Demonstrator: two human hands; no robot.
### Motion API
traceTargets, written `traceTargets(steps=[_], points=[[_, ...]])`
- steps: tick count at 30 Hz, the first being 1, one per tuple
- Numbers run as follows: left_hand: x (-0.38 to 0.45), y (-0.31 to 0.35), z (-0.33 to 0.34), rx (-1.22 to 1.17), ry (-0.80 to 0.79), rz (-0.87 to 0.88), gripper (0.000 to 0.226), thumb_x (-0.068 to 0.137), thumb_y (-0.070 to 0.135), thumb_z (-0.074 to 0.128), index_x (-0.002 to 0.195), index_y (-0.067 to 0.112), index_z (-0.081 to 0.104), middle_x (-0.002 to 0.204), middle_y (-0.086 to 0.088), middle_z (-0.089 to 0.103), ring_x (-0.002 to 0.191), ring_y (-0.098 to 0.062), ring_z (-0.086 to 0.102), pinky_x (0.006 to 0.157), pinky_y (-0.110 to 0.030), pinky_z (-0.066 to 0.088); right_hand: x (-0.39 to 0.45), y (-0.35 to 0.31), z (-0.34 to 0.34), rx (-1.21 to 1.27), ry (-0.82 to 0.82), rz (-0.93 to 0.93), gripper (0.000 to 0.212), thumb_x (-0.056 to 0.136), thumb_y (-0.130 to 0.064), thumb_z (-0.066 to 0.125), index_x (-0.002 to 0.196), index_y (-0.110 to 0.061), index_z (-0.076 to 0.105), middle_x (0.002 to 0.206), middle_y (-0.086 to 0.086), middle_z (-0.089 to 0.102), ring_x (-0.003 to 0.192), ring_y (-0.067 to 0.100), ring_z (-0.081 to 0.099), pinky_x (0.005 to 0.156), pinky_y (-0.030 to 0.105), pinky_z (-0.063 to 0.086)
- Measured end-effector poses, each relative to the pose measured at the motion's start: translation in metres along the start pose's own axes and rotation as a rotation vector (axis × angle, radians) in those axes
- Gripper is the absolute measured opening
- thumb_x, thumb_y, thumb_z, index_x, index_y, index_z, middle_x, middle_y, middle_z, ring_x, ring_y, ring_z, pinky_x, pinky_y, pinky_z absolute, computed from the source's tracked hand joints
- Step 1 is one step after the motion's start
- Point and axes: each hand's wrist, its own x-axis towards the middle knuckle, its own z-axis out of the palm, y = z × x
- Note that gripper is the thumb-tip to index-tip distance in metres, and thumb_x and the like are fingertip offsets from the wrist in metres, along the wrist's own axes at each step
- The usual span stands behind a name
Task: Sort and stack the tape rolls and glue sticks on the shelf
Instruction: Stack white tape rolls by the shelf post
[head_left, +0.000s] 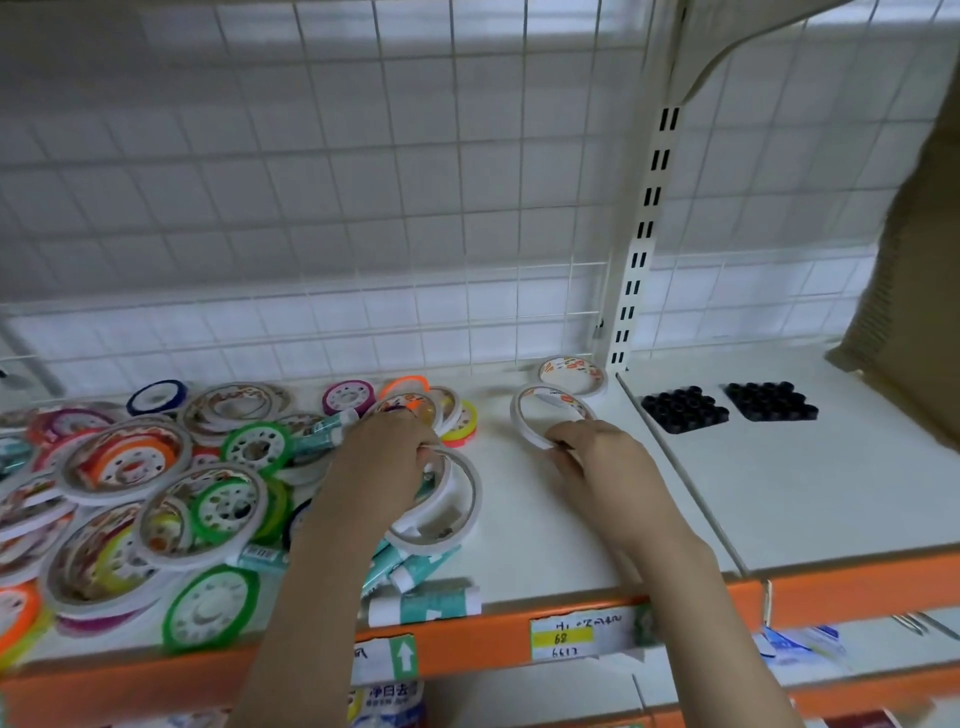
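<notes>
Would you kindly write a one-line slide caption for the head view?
Right hand tilts a thin white tape ring; left hand grips another white tape ring beside the pile.

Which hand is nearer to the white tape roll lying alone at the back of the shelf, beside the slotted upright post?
Right. The right hand holds another white ring just in front of that white tape roll; the left hand is farther left, at the pile.

Shelf (545, 519) matt, smooth; wire grid (363, 208) painted metal.
</notes>
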Motion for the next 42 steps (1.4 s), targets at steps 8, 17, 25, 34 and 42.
traceTargets(steps=[8,17,25,34,42], points=[[0.003,-0.002,-0.023,-0.238,0.268,-0.106,0.014,0.093,0.015,0.053,0.103,0.009,0.061,0.09,-0.007,0.068,0.085,-0.024,0.062,0.076,-0.041,0.05,0.026,0.013,-0.01,-0.079,0.029,-0.004,0.019,0.093,-0.02,0.052,0.105,-0.014,0.065,0.099,0.006,0.067,0.093,0.03,0.059,0.065,0.033,0.039],[0.002,0.006,-0.036,-0.212,0.384,-0.089,0.025,0.091,0.011,0.056,0.114,0.007,0.064,0.1,-0.006,0.062,0.095,-0.023,0.057,0.079,-0.022,0.034,0.079,0.043,-0.018,-0.205,-0.124,0.085,0.028,0.096,-0.022,0.045,0.117,-0.027,0.063,0.114,0.006,0.064,0.104,0.03,0.056,0.071,0.03,0.037],[-0.001,0.008,-0.04,-0.203,0.386,-0.076,0.014,0.09,0.012,0.057,0.101,0.011,0.066,0.091,0.0,0.065,0.08,-0.012,0.054,0.071,-0.024,0.038,0.092,0.054,-0.013,-0.259,-0.23,0.077,0.037,0.096,-0.023,0.043,0.128,-0.039,0.055,0.128,0.005,0.057,0.114,0.029,0.052,0.088,0.032,0.044],[-0.001,0.008,-0.033,-0.181,0.315,-0.16,0.015,0.093,0.021,0.054,0.105,0.019,0.063,0.092,0.005,0.068,0.073,-0.011,0.055,0.068,-0.025,0.043,0.094,0.057,-0.003,-0.26,-0.278,0.055,0.035,0.096,-0.023,0.044,0.126,-0.037,0.055,0.124,0.003,0.059,0.112,0.027,0.054,0.079,0.027,0.041],[-0.003,0.015,-0.037,-0.219,0.304,-0.167,0.009,0.089,0.018,0.059,0.095,0.02,0.065,0.086,0.007,0.067,0.075,-0.01,0.059,0.068,-0.026,0.049,0.094,0.062,0.005,-0.244,-0.316,0.065,0.035,0.096,-0.021,0.044,0.126,-0.033,0.055,0.13,0.004,0.055,0.114,0.028,0.052,0.079,0.028,0.038]])
